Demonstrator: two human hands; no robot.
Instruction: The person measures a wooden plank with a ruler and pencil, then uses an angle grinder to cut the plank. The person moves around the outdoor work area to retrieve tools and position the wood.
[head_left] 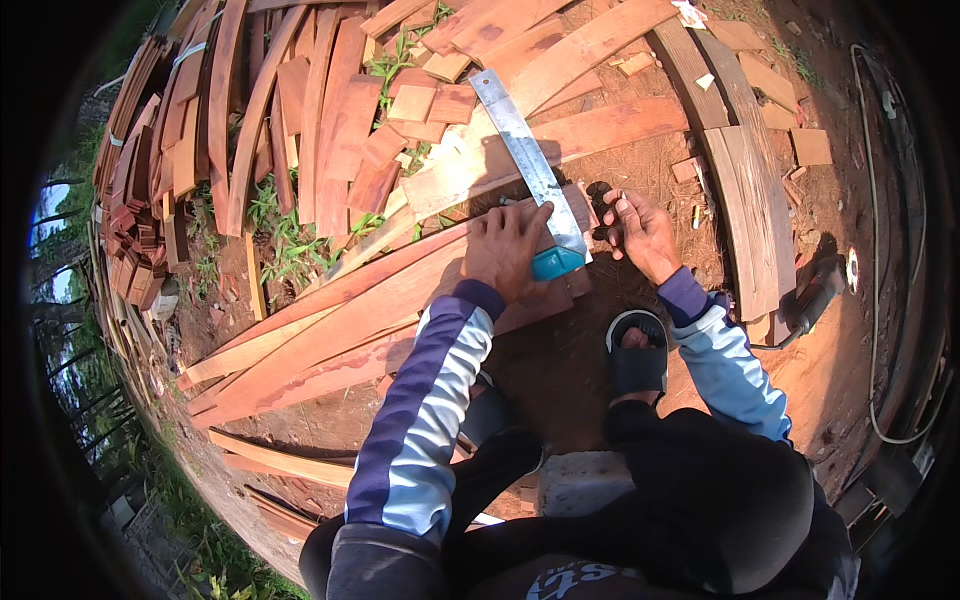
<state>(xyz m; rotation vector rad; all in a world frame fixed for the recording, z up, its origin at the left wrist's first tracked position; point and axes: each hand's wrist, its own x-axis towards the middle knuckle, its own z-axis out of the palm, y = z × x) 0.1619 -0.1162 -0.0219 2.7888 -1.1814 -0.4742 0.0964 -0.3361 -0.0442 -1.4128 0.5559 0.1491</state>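
A try square with a steel blade (pixel 522 140) and a teal handle (pixel 557 263) lies across the near end of a long reddish plank (pixel 345 320). My left hand (pixel 508 245) presses down on the plank and holds the square, fingers against the blade and thumb side by the handle. Just right of the plank's end, my right hand (pixel 642 232) is raised with its fingers curled and pinched together. Whatever it may hold is too small or too shaded to name. More planks lie under and beside the one I hold.
Stacked boards (pixel 150 190) and loose offcuts (pixel 420 105) spread across the far left and middle. Weathered planks (pixel 740 190) lie at the right, near a dark-handled power tool (pixel 815 298). A pale cable (pixel 873 260) runs along the right edge. A stone block (pixel 585 483) sits beneath me.
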